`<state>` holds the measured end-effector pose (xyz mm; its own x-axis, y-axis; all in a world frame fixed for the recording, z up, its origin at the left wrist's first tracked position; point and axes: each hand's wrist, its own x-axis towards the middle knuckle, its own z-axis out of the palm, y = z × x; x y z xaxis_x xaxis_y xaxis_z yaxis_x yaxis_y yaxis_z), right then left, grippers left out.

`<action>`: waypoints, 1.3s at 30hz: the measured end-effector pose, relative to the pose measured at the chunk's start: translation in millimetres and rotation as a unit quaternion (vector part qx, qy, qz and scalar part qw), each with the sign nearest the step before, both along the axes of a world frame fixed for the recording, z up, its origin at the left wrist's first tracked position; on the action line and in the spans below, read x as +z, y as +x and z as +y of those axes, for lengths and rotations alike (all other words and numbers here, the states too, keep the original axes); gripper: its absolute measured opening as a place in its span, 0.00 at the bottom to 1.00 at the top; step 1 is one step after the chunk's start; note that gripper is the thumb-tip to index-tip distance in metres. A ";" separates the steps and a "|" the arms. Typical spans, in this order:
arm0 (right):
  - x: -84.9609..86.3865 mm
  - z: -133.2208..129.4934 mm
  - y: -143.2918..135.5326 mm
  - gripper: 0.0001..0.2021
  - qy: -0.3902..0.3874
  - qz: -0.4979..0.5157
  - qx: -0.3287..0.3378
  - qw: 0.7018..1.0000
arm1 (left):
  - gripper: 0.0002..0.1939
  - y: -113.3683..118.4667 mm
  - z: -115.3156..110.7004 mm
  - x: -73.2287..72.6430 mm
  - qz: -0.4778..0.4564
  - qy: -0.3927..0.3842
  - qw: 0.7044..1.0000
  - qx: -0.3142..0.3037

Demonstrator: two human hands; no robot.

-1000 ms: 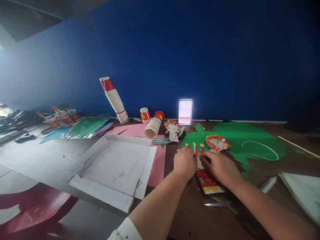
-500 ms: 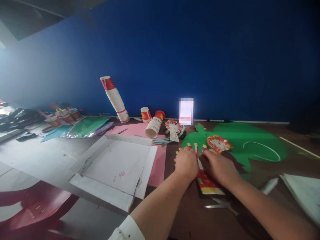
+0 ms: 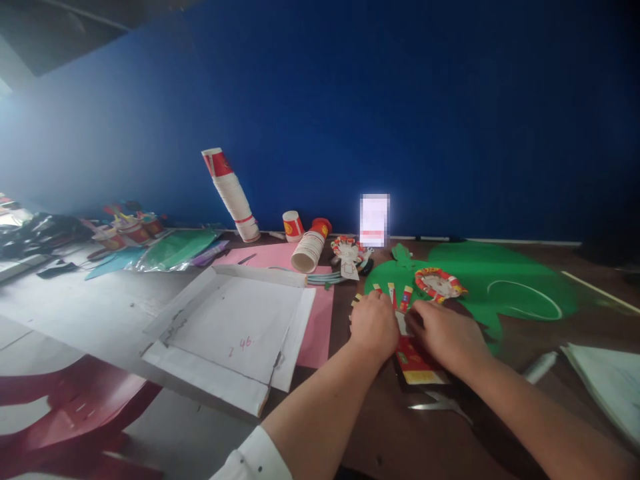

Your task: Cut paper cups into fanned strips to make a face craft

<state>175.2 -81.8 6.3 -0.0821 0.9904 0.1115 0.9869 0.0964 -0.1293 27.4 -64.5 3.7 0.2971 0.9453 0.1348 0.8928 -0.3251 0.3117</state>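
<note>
Both hands work at a red and yellow paper cup (image 3: 423, 360) cut into strips, on the brown table. Several narrow strips with pale tips fan out beyond my fingers. My left hand (image 3: 375, 327) is closed over the left side of the cut cup, its fingers curled. On the right side, my right hand (image 3: 445, 330) is bent with thumb and fingers pinched at a strip; the fingertips are partly hidden. Just beyond lies a ring-shaped red and white paper-cup craft (image 3: 439, 285) on green paper (image 3: 530, 273). Scissors (image 3: 440, 405) rest near my right wrist.
A shallow white box lid (image 3: 220, 327) lies left on pink paper (image 3: 317, 333). Toward the blue wall are a leaning cup stack (image 3: 235, 200), a cup stack on its side (image 3: 309, 251) and a blurred bright screen (image 3: 375, 220). Papers (image 3: 607, 380) and a white tube (image 3: 541, 367) lie right.
My right hand has shifted slightly right and opened a small gap from the left hand. The strip beside it shows more plainly. The view has moved a little.
</note>
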 end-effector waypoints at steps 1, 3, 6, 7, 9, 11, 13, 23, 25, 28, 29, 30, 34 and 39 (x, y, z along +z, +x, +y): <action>-0.1 0.1 -0.3 0.10 0.002 0.001 0.003 1.000 | 0.14 0.5 0.2 -0.2 0.002 -0.003 1.000 -0.002; 0.1 0.3 1.1 0.11 0.004 0.003 0.008 1.000 | 0.14 -0.9 1.4 -0.1 -0.002 -0.001 1.000 -0.003; 1.1 -0.1 10.5 0.13 0.009 0.016 0.005 1.000 | 0.15 -11.1 5.6 3.1 -0.031 0.014 0.999 0.009; 1.5 -0.2 15.5 0.13 0.018 0.028 0.003 0.999 | 0.14 -16.4 7.6 5.2 -0.045 0.022 0.999 0.022; 2.1 -0.2 26.8 0.13 0.064 0.076 0.004 0.995 | 0.12 -28.2 11.8 10.3 -0.068 0.036 0.996 0.041; 2.4 -0.1 37.0 0.12 0.107 0.116 0.026 0.987 | 0.11 -38.8 15.2 15.8 -0.074 0.035 0.996 0.043; 2.6 -0.4 43.4 0.12 0.104 0.142 0.077 0.981 | 0.10 -45.5 16.8 20.3 -0.075 0.015 0.997 -0.004; 5.3 -9.7 29.0 0.09 0.020 0.109 0.187 0.976 | 0.09 -41.7 13.0 19.9 -0.045 -0.048 0.977 -0.202; 4.6 -9.8 27.5 0.09 0.021 0.102 0.195 0.975 | 0.08 -40.9 12.8 17.6 -0.026 -0.046 0.975 -0.215; 3.2 -9.1 27.9 0.10 0.013 0.092 0.215 0.972 | 0.08 -39.3 11.7 16.0 0.000 -0.025 0.972 -0.232; 2.8 -8.8 28.2 0.10 0.007 0.088 0.219 0.972 | 0.08 -38.6 11.1 16.1 0.008 -0.017 0.971 -0.237; 2.6 -8.7 28.5 0.10 0.001 0.082 0.221 0.972 | 0.08 -37.9 10.4 16.6 0.015 -0.010 0.970 -0.241; 2.0 -8.6 26.8 0.11 -0.005 0.050 0.222 0.974 | 0.07 -35.5 7.3 18.8 0.034 -0.002 0.966 -0.256; -2.4 -7.7 21.8 0.10 0.029 -0.008 0.235 0.972 | 0.07 -33.7 3.4 15.8 0.047 0.014 0.968 -0.246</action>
<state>197.0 -89.5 4.0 -0.5261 0.8352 0.1604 0.8338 0.5436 -0.0958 -6.3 -61.0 19.5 0.7221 0.6832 0.1086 0.6522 -0.7246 0.2226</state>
